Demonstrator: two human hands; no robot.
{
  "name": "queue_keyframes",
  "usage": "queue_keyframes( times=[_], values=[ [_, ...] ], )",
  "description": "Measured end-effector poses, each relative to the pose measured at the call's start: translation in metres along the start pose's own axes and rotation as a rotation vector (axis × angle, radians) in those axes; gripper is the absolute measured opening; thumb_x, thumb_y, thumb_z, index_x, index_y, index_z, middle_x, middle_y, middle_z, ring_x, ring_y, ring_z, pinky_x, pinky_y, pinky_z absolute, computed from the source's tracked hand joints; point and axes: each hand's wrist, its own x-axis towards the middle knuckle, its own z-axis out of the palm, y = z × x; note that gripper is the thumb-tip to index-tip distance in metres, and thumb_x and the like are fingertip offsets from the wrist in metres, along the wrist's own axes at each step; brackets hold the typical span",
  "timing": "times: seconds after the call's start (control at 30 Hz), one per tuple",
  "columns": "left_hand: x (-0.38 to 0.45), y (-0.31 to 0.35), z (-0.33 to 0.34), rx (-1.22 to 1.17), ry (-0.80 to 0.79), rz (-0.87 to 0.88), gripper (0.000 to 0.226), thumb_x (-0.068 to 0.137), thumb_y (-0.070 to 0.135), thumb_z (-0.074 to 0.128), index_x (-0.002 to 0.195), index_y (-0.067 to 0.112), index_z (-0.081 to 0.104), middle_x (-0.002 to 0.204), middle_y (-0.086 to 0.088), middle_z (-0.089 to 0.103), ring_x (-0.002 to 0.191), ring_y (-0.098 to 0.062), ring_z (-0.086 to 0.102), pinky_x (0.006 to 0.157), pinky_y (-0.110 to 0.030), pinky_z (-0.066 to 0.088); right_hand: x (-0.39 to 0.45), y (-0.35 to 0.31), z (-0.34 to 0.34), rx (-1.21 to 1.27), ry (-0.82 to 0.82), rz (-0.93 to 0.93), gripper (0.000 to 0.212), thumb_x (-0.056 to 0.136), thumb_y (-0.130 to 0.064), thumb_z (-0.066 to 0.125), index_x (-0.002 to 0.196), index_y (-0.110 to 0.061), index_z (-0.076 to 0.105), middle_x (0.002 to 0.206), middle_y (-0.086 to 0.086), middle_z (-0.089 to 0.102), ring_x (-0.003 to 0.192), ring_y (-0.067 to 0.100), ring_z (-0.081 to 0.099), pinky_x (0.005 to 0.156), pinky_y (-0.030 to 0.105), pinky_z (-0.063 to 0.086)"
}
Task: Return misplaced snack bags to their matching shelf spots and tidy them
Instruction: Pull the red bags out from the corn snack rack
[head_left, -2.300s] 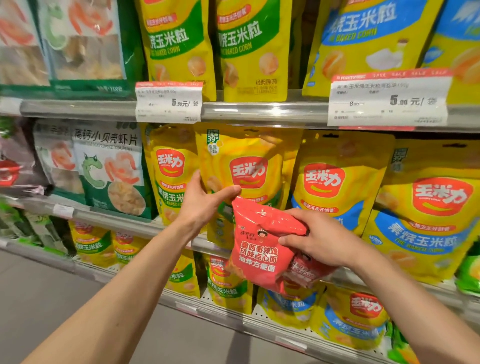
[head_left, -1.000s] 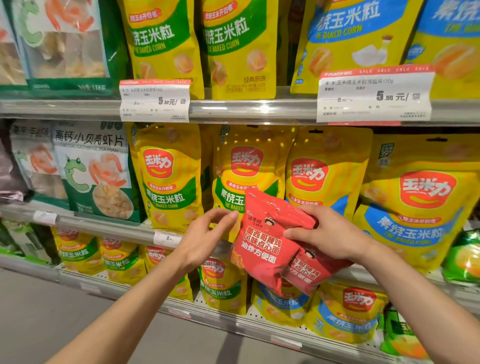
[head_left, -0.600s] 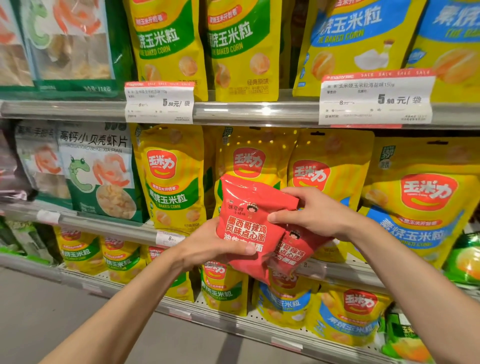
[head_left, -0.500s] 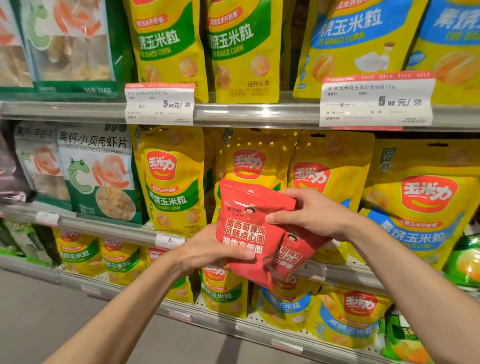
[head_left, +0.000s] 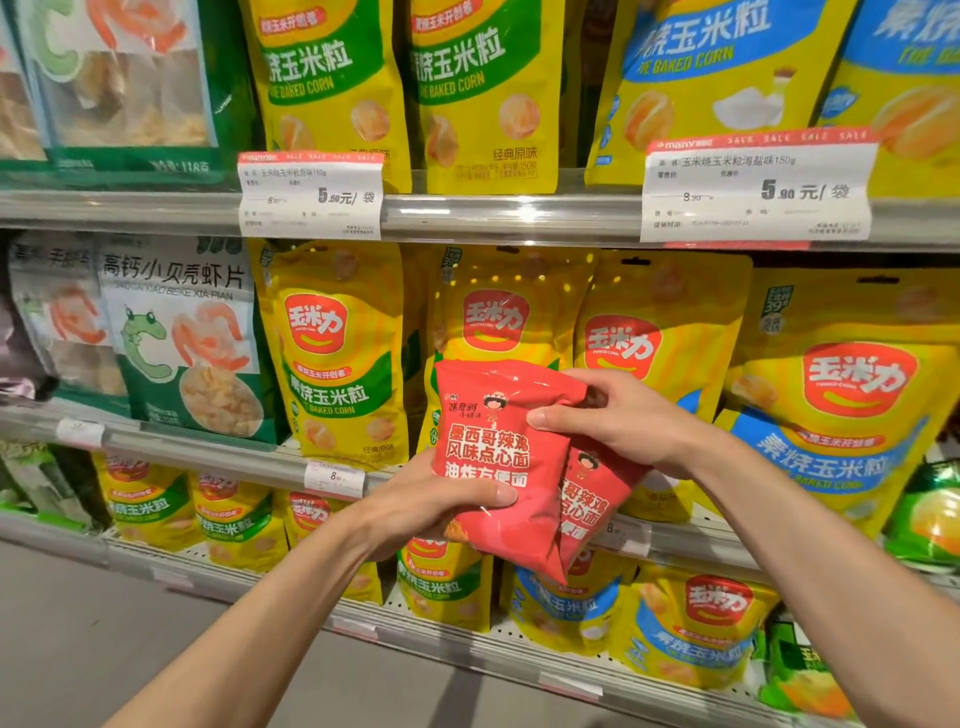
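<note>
Two red snack bags are held together in front of the middle shelf. The front red bag (head_left: 493, 447) has white Chinese lettering; the second red bag (head_left: 592, 499) sits behind it, mostly covered. My left hand (head_left: 421, 506) grips the front bag's lower left, thumb across its face. My right hand (head_left: 618, 421) pinches the bags from the upper right. Behind them stand yellow baked-corn bags with green bands (head_left: 337, 358) and with blue bands (head_left: 841, 415).
The metal middle shelf rail (head_left: 208, 452) runs below the corn bags, with price tags (head_left: 310, 195) on the upper rail. Green-and-white shrimp chip bags (head_left: 182, 338) stand at the left. More corn bags fill the lower shelf (head_left: 691, 623). Grey floor lies at bottom left.
My left hand left the yellow corn bag on the shelf, dropped and closed on the front red bag's lower left. Both red bags rose slightly; my right hand kept its hold.
</note>
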Motion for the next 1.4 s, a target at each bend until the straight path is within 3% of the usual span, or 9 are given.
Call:
queue_keyframes(
  times=[0.17, 0.33, 0.5, 0.63, 0.73, 0.8, 1.0, 1.23, 1.4],
  values=[
    [-0.003, 0.000, 0.005, -0.074, 0.059, 0.056, 0.052, 0.061, 0.010, 0.089, 0.108, 0.021, 0.071, 0.097, 0.003, 0.081, 0.084, -0.010, 0.077, 0.064, -0.023, 0.058, 0.004, -0.003, 0.003, -0.194, 0.059, -0.088, 0.038, 0.082, -0.048, 0.079, 0.115, -0.030, 0.073, 0.111, -0.016, 0.077, 0.104, 0.003, 0.072, 0.099, 0.037, 0.056],
    [-0.005, -0.005, 0.004, -0.103, 0.131, 0.058, 0.050, 0.063, 0.018, 0.085, 0.111, 0.018, 0.073, 0.102, -0.005, 0.080, 0.088, -0.018, 0.077, 0.068, -0.028, 0.060, 0.007, 0.003, 0.008, -0.295, 0.138, -0.091, 0.066, 0.064, -0.081, 0.071, 0.114, -0.039, 0.070, 0.111, -0.022, 0.075, 0.104, -0.001, 0.069, 0.097, 0.037, 0.056],
    [-0.007, -0.007, -0.004, -0.113, 0.205, 0.053, 0.059, 0.047, 0.036, 0.090, 0.103, 0.021, 0.078, 0.105, -0.007, 0.080, 0.093, -0.023, 0.077, 0.074, -0.035, 0.062, 0.005, 0.018, 0.012, -0.261, 0.362, -0.053, 0.103, 0.054, -0.097, 0.058, 0.137, -0.035, 0.055, 0.134, -0.012, 0.063, 0.124, 0.006, 0.058, 0.109, 0.039, 0.048],
    [-0.014, -0.007, -0.011, -0.181, 0.266, 0.085, 0.048, 0.045, 0.036, 0.089, 0.091, 0.027, 0.081, 0.102, -0.007, 0.080, 0.088, -0.022, 0.078, 0.071, -0.037, 0.063, -0.006, 0.027, 0.025, -0.089, 0.499, -0.056, 0.100, 0.061, -0.082, 0.066, 0.145, -0.031, 0.044, 0.136, -0.008, 0.057, 0.123, 0.008, 0.057, 0.103, 0.030, 0.048],
    [-0.020, -0.005, -0.014, -0.220, 0.293, 0.098, 0.055, 0.044, 0.036, 0.089, 0.096, 0.021, 0.078, 0.103, -0.011, 0.080, 0.086, -0.023, 0.078, 0.069, -0.037, 0.062, -0.011, 0.033, 0.044, 0.265, 0.447, -0.005, 0.083, 0.070, -0.056, 0.078, 0.138, -0.024, 0.043, 0.124, -0.002, 0.066, 0.105, 0.007, 0.067, 0.080, 0.016, 0.055],
    [-0.024, -0.004, -0.013, -0.231, 0.291, 0.106, 0.053, 0.044, 0.035, 0.088, 0.095, 0.021, 0.079, 0.103, -0.011, 0.080, 0.087, -0.024, 0.078, 0.069, -0.037, 0.063, -0.013, 0.037, 0.057, 0.439, 0.372, 0.034, 0.076, 0.068, -0.048, 0.081, 0.131, -0.018, 0.051, 0.121, 0.001, 0.073, 0.103, 0.011, 0.074, 0.080, 0.024, 0.060],
    [-0.033, 0.000, -0.014, -0.237, 0.262, 0.101, 0.046, 0.044, 0.037, 0.088, 0.089, 0.031, 0.082, 0.101, -0.006, 0.080, 0.086, -0.021, 0.078, 0.066, -0.034, 0.062, -0.011, 0.038, 0.072, 0.457, 0.312, 0.007, 0.060, 0.070, -0.043, 0.080, 0.124, -0.019, 0.068, 0.114, -0.003, 0.078, 0.106, 0.016, 0.074, 0.094, 0.042, 0.058],
    [-0.051, 0.038, -0.018, -0.164, 0.265, 0.027, 0.057, 0.047, 0.037, 0.089, 0.102, 0.026, 0.078, 0.108, -0.005, 0.079, 0.099, -0.025, 0.076, 0.082, -0.044, 0.061, -0.013, 0.005, 0.064, 0.420, 0.390, 0.029, 0.034, 0.086, -0.031, 0.077, 0.118, -0.021, 0.071, 0.108, -0.006, 0.079, 0.101, 0.015, 0.075, 0.095, 0.045, 0.058],
    [-0.080, 0.118, -0.014, -0.136, 0.260, -0.023, 0.054, 0.043, 0.039, 0.089, 0.095, 0.028, 0.078, 0.102, -0.004, 0.080, 0.090, -0.020, 0.078, 0.069, -0.034, 0.061, -0.026, -0.062, 0.037, 0.427, 0.393, 0.076, 0.034, 0.085, -0.034, 0.077, 0.116, -0.021, 0.072, 0.108, -0.006, 0.079, 0.103, 0.014, 0.075, 0.097, 0.047, 0.057]
  ],
)
